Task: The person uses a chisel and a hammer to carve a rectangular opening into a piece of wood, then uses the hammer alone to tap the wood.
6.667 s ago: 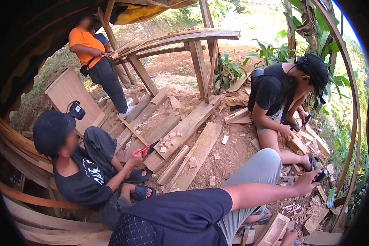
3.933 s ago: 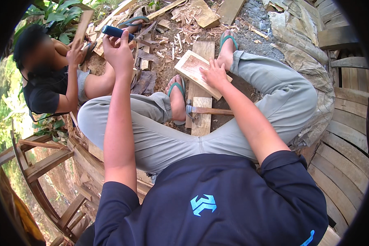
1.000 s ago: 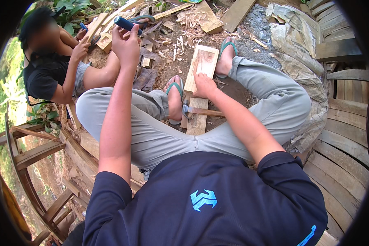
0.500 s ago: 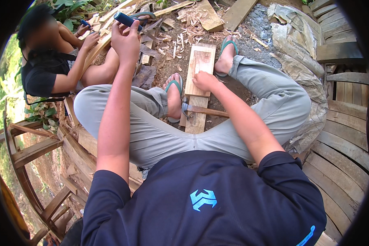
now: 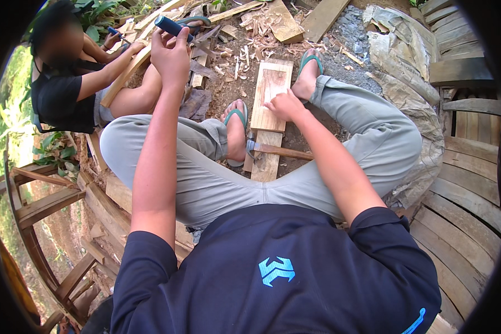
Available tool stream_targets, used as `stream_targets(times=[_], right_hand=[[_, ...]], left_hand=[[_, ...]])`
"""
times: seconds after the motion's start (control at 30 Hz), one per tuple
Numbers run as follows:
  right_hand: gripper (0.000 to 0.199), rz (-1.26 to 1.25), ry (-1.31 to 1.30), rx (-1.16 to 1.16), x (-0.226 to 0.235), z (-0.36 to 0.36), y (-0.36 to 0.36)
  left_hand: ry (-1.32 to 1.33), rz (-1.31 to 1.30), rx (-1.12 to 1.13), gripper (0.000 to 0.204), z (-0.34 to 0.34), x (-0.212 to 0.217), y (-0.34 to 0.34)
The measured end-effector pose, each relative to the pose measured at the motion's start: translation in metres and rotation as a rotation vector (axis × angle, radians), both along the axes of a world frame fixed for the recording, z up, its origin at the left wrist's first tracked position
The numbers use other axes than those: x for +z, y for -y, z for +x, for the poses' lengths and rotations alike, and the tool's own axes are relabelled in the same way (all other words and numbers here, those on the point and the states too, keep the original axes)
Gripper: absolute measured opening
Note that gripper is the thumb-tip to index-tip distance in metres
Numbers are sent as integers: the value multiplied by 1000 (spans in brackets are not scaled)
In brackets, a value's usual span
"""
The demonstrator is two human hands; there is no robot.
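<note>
My left hand (image 5: 170, 55) is raised at upper left, its fingers wrapped round a blue cylindrical tool handle (image 5: 167, 25); the rest of the tool cannot be made out. Between my feet lies a pale wooden board (image 5: 261, 114) with a shallow rectangular recess marked or cut in its upper part. My right hand (image 5: 286, 106) rests at the board's right edge, fingers curled and fingertips on the wood below the recess. Whether it pinches anything is hidden. A hammer (image 5: 284, 151) with a wooden handle lies across a lower plank (image 5: 266, 166), its head to the left.
At left sits another person (image 5: 67, 83), holding a blue-handled tool (image 5: 114, 32) over a long wooden strip (image 5: 127, 71). Wood shavings (image 5: 253, 33) and offcuts cover the ground ahead. Crumpled sacking (image 5: 401, 61) lies at right beside a slatted wooden structure (image 5: 467, 183).
My right hand has shifted slightly right and away from me over the board. My left hand stays raised. The other person's hands have come down closer to the wooden strip.
</note>
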State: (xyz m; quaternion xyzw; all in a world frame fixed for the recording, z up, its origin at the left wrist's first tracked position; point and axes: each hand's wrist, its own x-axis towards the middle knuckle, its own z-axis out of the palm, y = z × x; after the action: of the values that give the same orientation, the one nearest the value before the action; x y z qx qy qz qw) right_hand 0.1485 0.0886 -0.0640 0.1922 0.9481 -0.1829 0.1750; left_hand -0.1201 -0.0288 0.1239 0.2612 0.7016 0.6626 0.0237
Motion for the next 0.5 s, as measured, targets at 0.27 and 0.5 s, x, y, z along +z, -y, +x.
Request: stream_targets(times=[0.27,0.5], right_hand=[[29,-86,123,-56,71,12,17],[51,110,637,117,54,65,79]], left_hand=[[6,-24,-40,36,2,1,3],[-24,8,-73,39,0,3,0]])
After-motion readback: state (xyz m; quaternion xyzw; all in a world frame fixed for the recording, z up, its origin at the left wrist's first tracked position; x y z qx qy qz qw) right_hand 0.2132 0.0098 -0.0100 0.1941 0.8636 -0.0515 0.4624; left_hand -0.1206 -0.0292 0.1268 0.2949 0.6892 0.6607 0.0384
